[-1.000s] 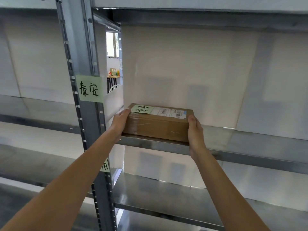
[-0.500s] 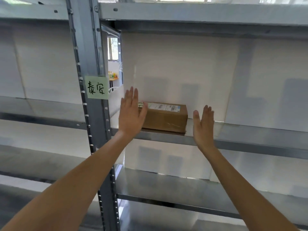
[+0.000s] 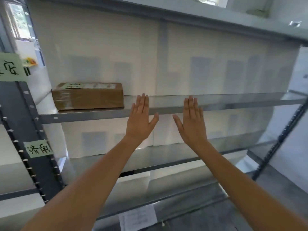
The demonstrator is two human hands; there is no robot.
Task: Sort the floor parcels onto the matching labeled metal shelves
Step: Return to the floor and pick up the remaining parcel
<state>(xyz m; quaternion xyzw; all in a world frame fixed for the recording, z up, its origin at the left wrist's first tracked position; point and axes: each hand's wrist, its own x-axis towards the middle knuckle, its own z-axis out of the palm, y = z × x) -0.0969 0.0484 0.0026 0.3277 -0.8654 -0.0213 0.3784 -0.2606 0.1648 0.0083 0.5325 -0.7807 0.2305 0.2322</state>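
From my head camera, both my hands are up in front of the shelving with nothing in them. My left hand (image 3: 140,120) is flat, fingers together and thumb out, palm toward the rack; my right hand (image 3: 193,121) mirrors it just beside, the two thumbs pointing at each other with a gap between. Neither touches anything I can see.

The brown parcel (image 3: 88,97) rests on the upper shelf (image 3: 216,106), at its far left end close to the dark upright post (image 3: 21,124). It lies up and to the left of both hands, its long axis running along the shelf edge, left to right. My left hand is the nearer one, its fingertips just right of the parcel's right end and apart from it. I judge this parcel placed, so the coming move is away from it, down toward the floor for another.

On top of the parcel sits a small green tag (image 3: 73,85) with dark handwriting too blurred to read, and next to it a white shipping label, also unreadable. On the post, an upper green note (image 3: 10,67) is cut by the frame edge; its visible character reads "安". A lower green note (image 3: 39,148) reads "济南". A white printed sheet (image 3: 138,217) lies on a low shelf, its text too small to read.
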